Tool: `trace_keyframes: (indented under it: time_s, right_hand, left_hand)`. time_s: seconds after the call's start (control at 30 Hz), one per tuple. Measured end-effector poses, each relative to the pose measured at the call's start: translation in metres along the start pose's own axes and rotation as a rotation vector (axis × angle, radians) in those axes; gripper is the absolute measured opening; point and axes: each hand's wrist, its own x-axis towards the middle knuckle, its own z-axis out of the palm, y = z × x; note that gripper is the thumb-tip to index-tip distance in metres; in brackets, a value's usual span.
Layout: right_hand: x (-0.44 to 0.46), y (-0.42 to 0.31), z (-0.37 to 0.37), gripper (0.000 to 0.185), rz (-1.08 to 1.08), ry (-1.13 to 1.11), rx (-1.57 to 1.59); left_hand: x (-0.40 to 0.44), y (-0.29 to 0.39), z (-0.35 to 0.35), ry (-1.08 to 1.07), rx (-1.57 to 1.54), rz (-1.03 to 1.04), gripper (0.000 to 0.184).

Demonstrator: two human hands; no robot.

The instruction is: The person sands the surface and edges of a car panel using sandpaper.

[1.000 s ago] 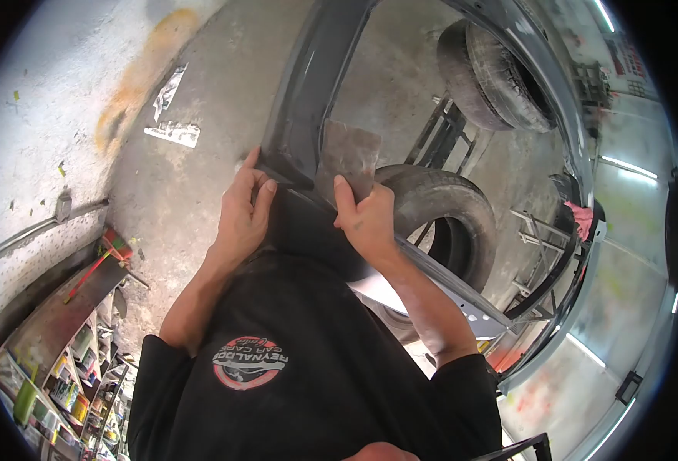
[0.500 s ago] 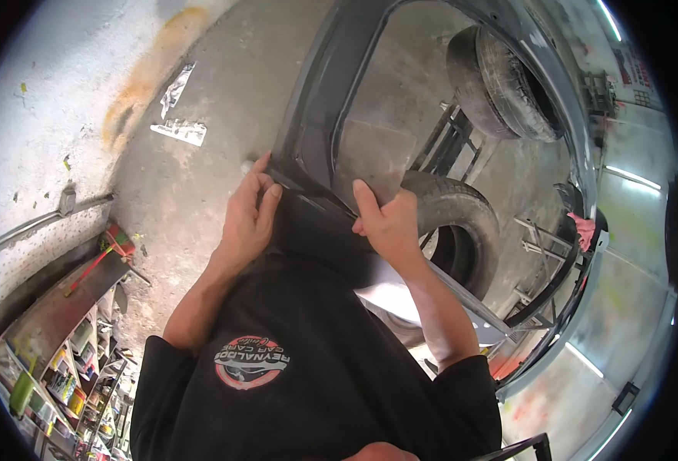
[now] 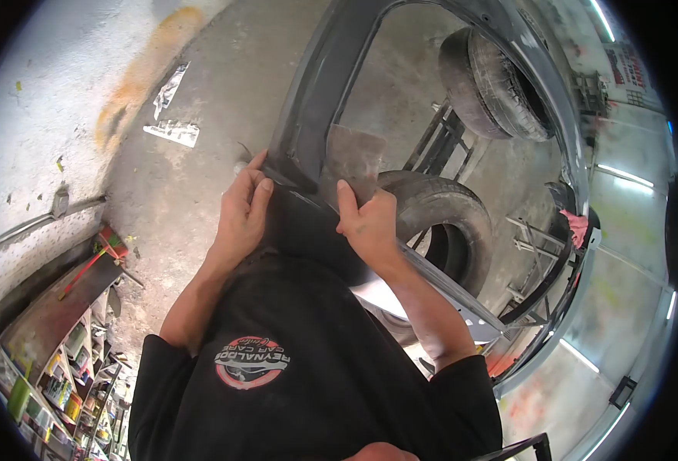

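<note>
One sheet (image 3: 356,156), one grey panel (image 3: 314,100).
Right hand (image 3: 371,223): grip closed on the sheet. Left hand (image 3: 242,209) touches the panel's edge; cannot tell its grip.

Covering the near end of the brownish sheet (image 3: 356,150) with the right hand (image 3: 369,219), tucking most of its fingers underneath; leaving some fingertips of the left hand (image 3: 244,206) out of sight; losing the far end of the grey frame (image 3: 302,131) beyond the top edge; hiding the near-left part of the tyre (image 3: 469,207) behind the right hand; showing small goods (image 3: 68,403) at near left, too tiny for naming.
</note>
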Motion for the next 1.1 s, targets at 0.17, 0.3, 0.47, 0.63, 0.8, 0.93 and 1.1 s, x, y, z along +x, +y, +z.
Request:
trace_keyframes:
  time_s: [0.17,0.3,0.47,0.63,0.8,0.93,1.1]
  right_hand:
    - [0.004,0.006,0.009,0.028,-0.047,-0.012,-0.079]
    - [0.004,-0.018,0.005,0.026,0.141,-0.036,0.016]
    - [0.012,0.002,0.012,0.029,-0.037,0.002,-0.034]
    - [0.019,-0.007,0.0,0.033,0.007,-0.115,-0.029]
    - [0.012,-0.008,-0.006,0.035,0.047,-0.155,0.08]
    - [0.009,-0.01,-0.007,0.033,0.023,-0.138,0.129]
    - [-0.005,-0.011,-0.025,0.033,0.103,-0.103,0.105]
  left_hand:
    - [0.001,0.002,-0.003,0.023,-0.059,-0.102,0.015]
    - [0.001,0.0,-0.004,0.029,-0.039,-0.094,0.019]
    - [0.002,-0.01,-0.005,0.039,-0.029,-0.128,0.02]
    - [0.004,-0.018,0.004,0.112,0.05,-0.015,0.015]
    - [0.002,0.019,0.022,0.068,0.595,0.407,0.024]
    - [-0.005,0.024,0.036,0.004,0.761,0.351,0.024]
    - [-0.004,0.019,0.032,0.073,0.754,0.289,0.017]
